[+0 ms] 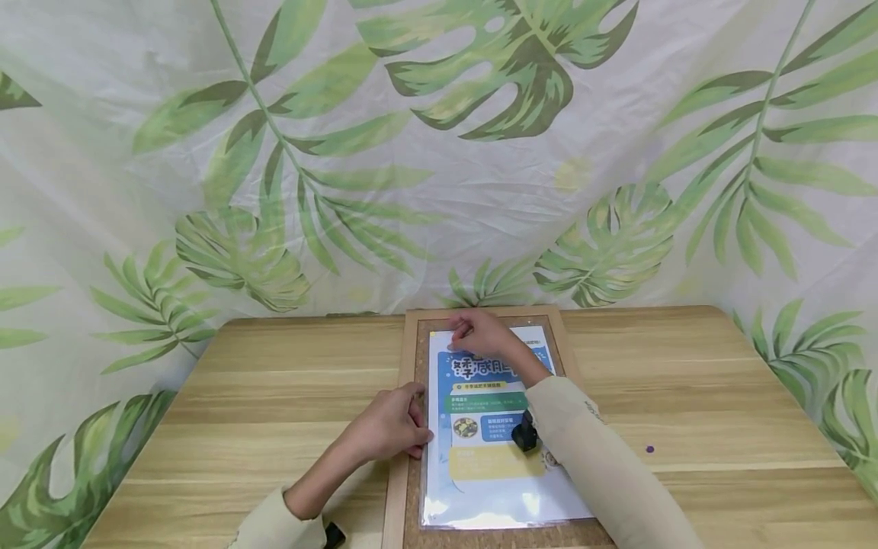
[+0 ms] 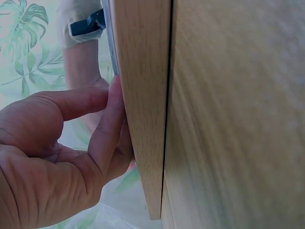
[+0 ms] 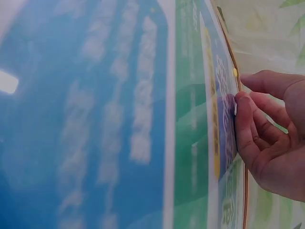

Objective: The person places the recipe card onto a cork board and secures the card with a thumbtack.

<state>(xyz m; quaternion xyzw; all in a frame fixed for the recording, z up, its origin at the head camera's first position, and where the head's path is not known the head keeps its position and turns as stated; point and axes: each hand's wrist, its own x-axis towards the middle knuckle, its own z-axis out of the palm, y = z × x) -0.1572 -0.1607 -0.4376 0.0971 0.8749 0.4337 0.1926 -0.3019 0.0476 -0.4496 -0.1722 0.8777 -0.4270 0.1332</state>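
Observation:
A laminated poster [image 1: 480,488] in blue, green and yellow lies on a cork board [image 1: 417,511] with a wooden frame. My left hand [image 1: 394,423] is at the poster's left edge. In the left wrist view its fingertips [image 2: 114,90] rest along the frame's inner side, the thumb close against a finger. At the poster's top is my right hand [image 1: 483,335], fingers bent and touching the sheet. A yellow pushpin [image 1: 433,333] sits in the top left corner; in the right wrist view it shows close to a fingertip of the right hand [image 3: 271,129].
The board lies on a wood-grain table [image 1: 295,381], its top end near the back edge. A small purple piece [image 1: 649,449] lies right of the board. Behind the table hangs a leaf-patterned curtain [image 1: 480,206]. The right forearm crosses the poster's right side.

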